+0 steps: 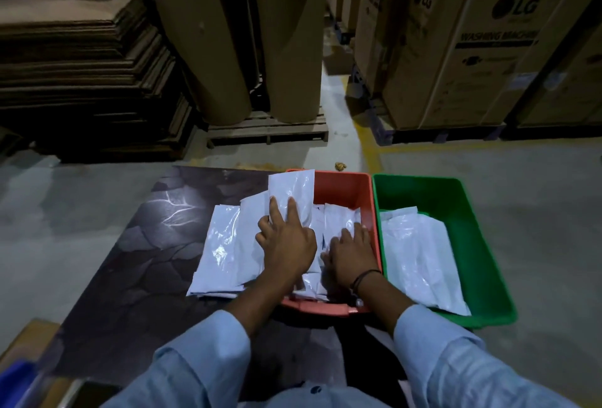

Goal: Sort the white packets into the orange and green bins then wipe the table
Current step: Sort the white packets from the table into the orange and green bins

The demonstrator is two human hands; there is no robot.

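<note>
Several white packets point(221, 245) lie in a loose pile on the dark table point(136, 261), overlapping the left rim of the orange bin point(345, 186). My left hand point(286, 241) lies on one packet point(293, 192) with straight fingers, at the bin's left edge. My right hand point(350, 254) rests flat on the packets inside the orange bin. The green bin point(456, 199) stands right of the orange one and holds a few white packets point(420, 254).
The table is low and stands on a grey concrete floor. Beyond it are stacked cardboard sheets point(81, 59), large brown paper rolls on a pallet point(290, 36) and tall cartons point(472, 43). A blue object point(16, 381) shows at the bottom left corner.
</note>
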